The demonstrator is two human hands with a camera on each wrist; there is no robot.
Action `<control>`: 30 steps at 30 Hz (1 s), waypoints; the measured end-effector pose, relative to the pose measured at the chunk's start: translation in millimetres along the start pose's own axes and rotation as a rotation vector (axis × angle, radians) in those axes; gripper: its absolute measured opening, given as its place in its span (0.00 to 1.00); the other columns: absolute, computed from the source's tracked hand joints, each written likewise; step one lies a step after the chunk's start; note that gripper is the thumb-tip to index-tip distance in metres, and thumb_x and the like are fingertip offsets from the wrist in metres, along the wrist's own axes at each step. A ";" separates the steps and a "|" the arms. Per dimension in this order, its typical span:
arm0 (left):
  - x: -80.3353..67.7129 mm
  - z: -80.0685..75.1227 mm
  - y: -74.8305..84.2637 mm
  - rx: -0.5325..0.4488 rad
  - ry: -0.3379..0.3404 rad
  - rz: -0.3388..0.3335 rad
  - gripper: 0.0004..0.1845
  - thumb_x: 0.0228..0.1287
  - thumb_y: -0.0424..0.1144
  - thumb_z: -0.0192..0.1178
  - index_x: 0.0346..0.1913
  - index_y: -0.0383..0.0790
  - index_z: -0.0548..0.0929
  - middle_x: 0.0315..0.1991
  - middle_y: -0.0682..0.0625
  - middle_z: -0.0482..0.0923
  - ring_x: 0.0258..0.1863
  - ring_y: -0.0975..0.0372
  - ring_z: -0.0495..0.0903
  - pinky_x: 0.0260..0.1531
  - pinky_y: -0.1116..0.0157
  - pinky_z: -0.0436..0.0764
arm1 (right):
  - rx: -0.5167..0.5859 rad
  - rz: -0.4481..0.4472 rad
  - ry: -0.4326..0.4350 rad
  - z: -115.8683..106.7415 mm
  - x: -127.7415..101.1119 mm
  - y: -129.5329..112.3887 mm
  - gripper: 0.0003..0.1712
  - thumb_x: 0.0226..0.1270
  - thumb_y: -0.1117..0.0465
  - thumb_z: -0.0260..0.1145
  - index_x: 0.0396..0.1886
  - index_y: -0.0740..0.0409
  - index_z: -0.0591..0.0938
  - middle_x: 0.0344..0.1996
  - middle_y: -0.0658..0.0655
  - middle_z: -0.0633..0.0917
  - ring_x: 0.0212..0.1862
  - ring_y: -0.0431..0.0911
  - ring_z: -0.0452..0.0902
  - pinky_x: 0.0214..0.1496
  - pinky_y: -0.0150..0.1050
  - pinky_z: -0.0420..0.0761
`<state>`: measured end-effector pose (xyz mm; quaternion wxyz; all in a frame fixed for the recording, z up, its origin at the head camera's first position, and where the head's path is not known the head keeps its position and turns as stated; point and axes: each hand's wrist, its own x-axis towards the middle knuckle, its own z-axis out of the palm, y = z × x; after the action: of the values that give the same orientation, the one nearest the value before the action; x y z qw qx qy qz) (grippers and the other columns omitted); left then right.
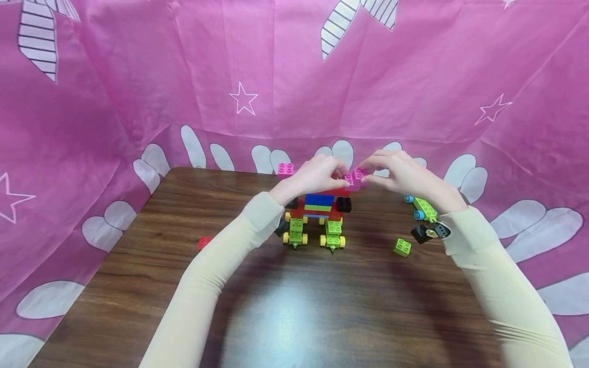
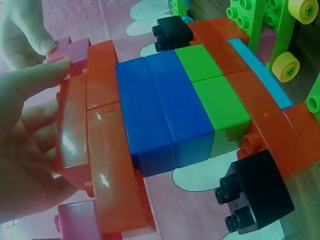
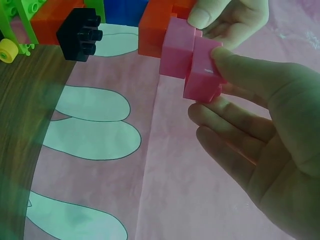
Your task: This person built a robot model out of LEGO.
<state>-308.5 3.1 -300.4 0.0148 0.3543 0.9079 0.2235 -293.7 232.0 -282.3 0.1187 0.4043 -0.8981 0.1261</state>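
Observation:
A figure of toy building bricks stands on the table, with green legs (image 1: 333, 228) on yellow wheels, a blue middle (image 2: 165, 115) and red bricks (image 2: 115, 170) across its top. My left hand (image 1: 317, 174) grips this top, its fingers around a red brick (image 2: 72, 125) and its thumb near the pink bricks. At the top's right end, two pink bricks sit joined in a step, the inner one (image 3: 176, 47) against the red. My right hand (image 1: 400, 174) pinches the outer pink brick (image 3: 204, 72) between thumb and fingers. Another pink brick (image 1: 285, 169) sits at the top's left end.
Black bricks (image 1: 343, 204) stick out from the figure's sides. To the right lie a green brick (image 1: 402, 247), a green piece with blue wheels (image 1: 424, 208) and a black piece (image 1: 421, 234). A red brick (image 1: 204, 242) lies left. A pink curtain (image 1: 294, 66) hangs behind the table.

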 end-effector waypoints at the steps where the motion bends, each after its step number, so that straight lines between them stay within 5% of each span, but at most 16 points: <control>1: -0.3 -0.3 0.6 0.004 -0.002 -0.001 0.14 0.67 0.49 0.63 0.50 0.47 0.86 0.47 0.52 0.88 0.49 0.63 0.84 0.50 0.63 0.84 | -0.001 -0.002 0.002 0.4 -0.3 -0.1 0.14 0.60 0.62 0.73 0.46 0.59 0.87 0.40 0.54 0.89 0.43 0.49 0.84 0.46 0.49 0.84; 30: -3.2 1.0 11.2 0.034 -0.013 -0.067 0.15 0.67 0.49 0.64 0.52 0.47 0.87 0.49 0.51 0.88 0.50 0.62 0.83 0.53 0.64 0.83 | 0.037 0.032 0.012 2.0 -5.5 -3.1 0.16 0.60 0.62 0.73 0.48 0.58 0.87 0.42 0.55 0.89 0.45 0.48 0.84 0.46 0.48 0.85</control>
<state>-298.8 8.7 -297.1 0.0222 0.3254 0.9228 0.2052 -288.0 233.2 -285.5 0.1147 0.3912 -0.9013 0.1468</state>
